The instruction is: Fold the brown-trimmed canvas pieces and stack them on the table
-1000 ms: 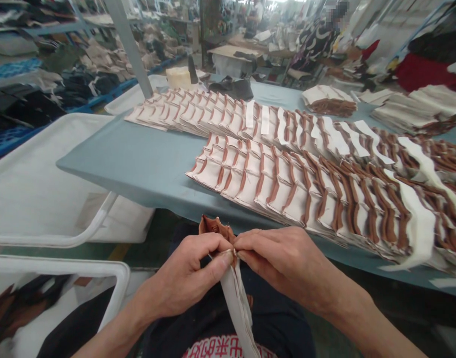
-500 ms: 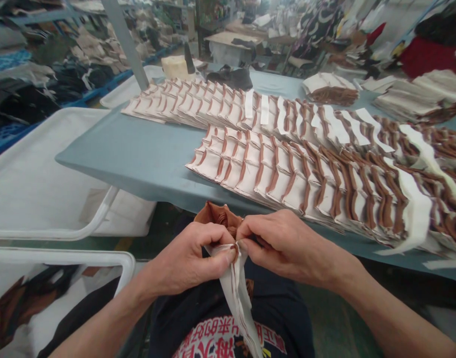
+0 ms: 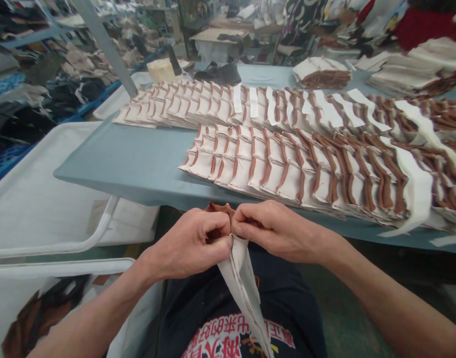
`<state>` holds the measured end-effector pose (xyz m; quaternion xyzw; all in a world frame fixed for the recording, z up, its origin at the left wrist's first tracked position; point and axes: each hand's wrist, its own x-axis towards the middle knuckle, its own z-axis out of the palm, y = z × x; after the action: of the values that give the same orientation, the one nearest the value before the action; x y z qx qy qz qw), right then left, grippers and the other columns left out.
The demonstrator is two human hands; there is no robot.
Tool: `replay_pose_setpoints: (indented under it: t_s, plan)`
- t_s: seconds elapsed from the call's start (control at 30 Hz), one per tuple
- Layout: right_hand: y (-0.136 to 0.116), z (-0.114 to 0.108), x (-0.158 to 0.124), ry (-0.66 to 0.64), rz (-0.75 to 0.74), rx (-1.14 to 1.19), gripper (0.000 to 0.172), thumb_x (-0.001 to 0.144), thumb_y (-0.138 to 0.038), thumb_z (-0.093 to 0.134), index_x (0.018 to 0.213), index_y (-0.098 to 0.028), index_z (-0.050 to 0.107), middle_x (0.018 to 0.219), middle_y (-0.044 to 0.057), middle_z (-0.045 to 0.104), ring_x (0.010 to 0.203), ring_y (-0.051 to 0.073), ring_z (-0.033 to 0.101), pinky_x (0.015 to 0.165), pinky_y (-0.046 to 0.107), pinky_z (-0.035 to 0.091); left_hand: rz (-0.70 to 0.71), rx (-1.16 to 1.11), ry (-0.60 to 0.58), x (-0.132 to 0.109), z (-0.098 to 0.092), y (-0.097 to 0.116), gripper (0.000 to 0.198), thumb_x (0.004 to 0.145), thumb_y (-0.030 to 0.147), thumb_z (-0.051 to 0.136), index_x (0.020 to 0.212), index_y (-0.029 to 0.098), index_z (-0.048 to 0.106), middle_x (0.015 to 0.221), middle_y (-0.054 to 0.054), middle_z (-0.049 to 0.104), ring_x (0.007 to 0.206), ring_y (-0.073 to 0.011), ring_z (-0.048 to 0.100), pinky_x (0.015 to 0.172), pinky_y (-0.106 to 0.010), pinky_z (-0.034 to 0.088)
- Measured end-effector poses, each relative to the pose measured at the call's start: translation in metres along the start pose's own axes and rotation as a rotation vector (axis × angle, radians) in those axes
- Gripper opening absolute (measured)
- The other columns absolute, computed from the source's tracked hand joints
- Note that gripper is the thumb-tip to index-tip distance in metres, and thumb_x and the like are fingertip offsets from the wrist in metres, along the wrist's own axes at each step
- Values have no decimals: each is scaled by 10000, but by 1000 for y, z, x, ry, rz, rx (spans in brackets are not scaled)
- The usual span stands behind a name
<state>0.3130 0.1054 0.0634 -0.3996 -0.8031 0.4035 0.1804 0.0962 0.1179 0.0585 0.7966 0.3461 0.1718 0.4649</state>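
Between my two hands hangs a white and brown sewn fabric piece point(image 3: 240, 278), its brown side showing at the top and its seamed white part dropping in front of my dark shirt. My left hand point(image 3: 198, 241) pinches the upper edge with thumb and fingers. Close against it, my right hand point(image 3: 267, 228) pinches the same edge from the other side. The fingertips of both hands nearly meet at the seam. Just beyond them, overlapping rows of similar white and brown pieces point(image 3: 246, 161) lie on the blue-grey table point(image 3: 116, 154).
A second overlapping row point(image 3: 183, 102) runs behind the first, with white strips point(image 3: 321, 109) laid across it. Folded stacks point(image 3: 321, 72) stand at the back right. White bins point(image 3: 49, 199) are at my left, the nearer holding dark and brown cloth. A grey post point(image 3: 105, 47) rises beyond the table.
Both hands have moved slightly with the fabric piece, and still pinch it near the seam. The camera view has shifted a little, so the table rows sit slightly further left.
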Motion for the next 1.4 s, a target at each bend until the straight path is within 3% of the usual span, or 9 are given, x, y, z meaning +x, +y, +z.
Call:
replay_pose_setpoints:
  t_s: [0.1, 0.27, 0.37, 0.47, 0.6, 0.7, 0.9, 1.1, 1.4]
  plan:
    - [9, 9, -3, 17, 21, 270, 230, 1043, -356, 533, 917, -179, 612, 763, -31, 563, 664, 119, 482, 621, 243, 374, -28, -109, 76, -2, 10, -2, 215, 808, 210, 505, 621, 196, 399, 584, 66, 382, 551, -78, 344, 510, -220, 265]
    - [11, 21, -6, 25, 65, 262, 302, 935, -451, 693, 827, -179, 621, 711, -48, 511, 616, 105, 413, 543, 236, 295, -13, -283, 191, -6, 27, -17, 233, 796, 240, 532, 603, 194, 411, 596, 64, 373, 578, -86, 334, 542, -230, 277]
    - [10, 24, -7, 20, 59, 269, 334, 896, -424, 732, 747, -191, 545, 688, -64, 455, 612, 96, 372, 539, 235, 269, -54, -432, 103, -10, 30, -20, 294, 865, 326, 556, 627, 189, 450, 621, 56, 402, 596, -97, 353, 552, -236, 292]
    - [10, 26, -10, 43, 96, 242, 321, 888, -354, 736, 732, -197, 503, 693, -70, 445, 617, 91, 367, 549, 235, 261, -100, -371, 31, -13, 28, -16, 295, 904, 325, 549, 657, 182, 477, 642, 51, 424, 617, -103, 363, 567, -239, 295]
    - [9, 29, -13, 64, 113, 159, 269, 894, -272, 716, 736, -193, 514, 683, -73, 450, 618, 89, 373, 568, 243, 257, -93, -158, 104, -11, 28, -10, 228, 846, 196, 489, 628, 186, 423, 630, 48, 425, 623, -105, 373, 583, -241, 283]
    - [9, 26, -14, 99, 140, 148, 269, 907, -282, 703, 726, -191, 527, 669, -71, 443, 611, 92, 382, 563, 244, 260, -40, -134, 110, -3, 25, -12, 232, 868, 195, 494, 642, 183, 443, 630, 50, 426, 618, -105, 371, 587, -242, 282]
    - [20, 8, -19, 42, 216, 358, 262, 895, -357, 707, 775, -194, 540, 719, -52, 474, 654, 108, 409, 551, 221, 300, 53, -296, -144, 17, 10, -12, 347, 1042, 368, 491, 756, 173, 510, 745, 34, 439, 702, -123, 384, 649, -238, 346]
    - [25, 5, -23, -17, 238, 578, 315, 871, -437, 714, 810, -198, 518, 745, -53, 454, 665, 113, 392, 572, 229, 335, -13, -409, -171, 23, 13, -9, 458, 1027, 523, 531, 745, 162, 530, 740, 16, 464, 697, -128, 383, 633, -236, 352]
    - [20, 9, -24, 54, 263, 476, 162, 917, -278, 627, 799, -182, 571, 700, -56, 479, 632, 103, 412, 540, 219, 323, -146, -359, -160, 18, 14, -4, 420, 1003, 468, 551, 722, 155, 541, 706, 33, 419, 670, -117, 339, 596, -232, 296]
